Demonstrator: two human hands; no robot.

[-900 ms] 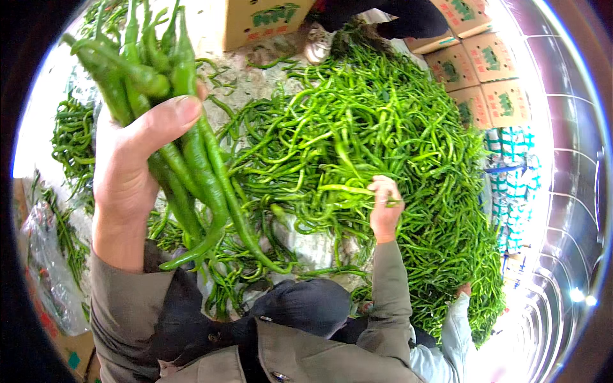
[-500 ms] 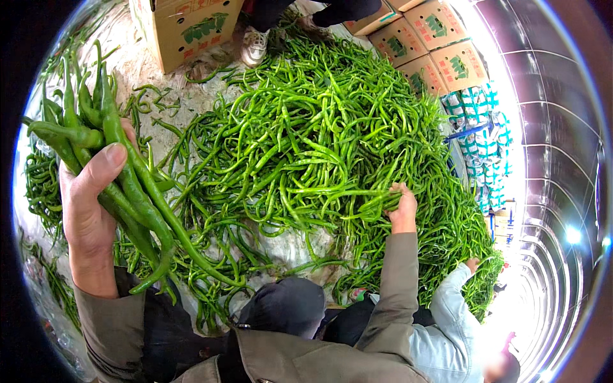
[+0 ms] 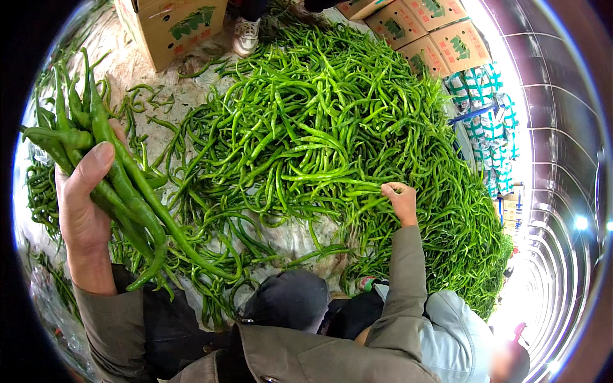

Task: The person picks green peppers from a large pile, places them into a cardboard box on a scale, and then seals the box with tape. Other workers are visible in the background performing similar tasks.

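Note:
A bunch of long green chili peppers is gripped in my left hand, raised at the left with the thumb across the bunch. My right hand reaches into a large pile of green peppers, its fingers pinched on peppers at the pile's middle right. Loose peppers lie scattered over a pale, dirty ground sheet between and around my hands.
A cardboard box and a person's shoe are at the top. Stacked cartons and teal-checked bags line the right. A co-worker in a pale top crouches at lower right, beside a curved tunnel wall.
My left hand with its bunch has shifted left and appears lower and smaller. My right hand has moved slightly right, then a little up. The co-worker's reaching arm has dropped back.

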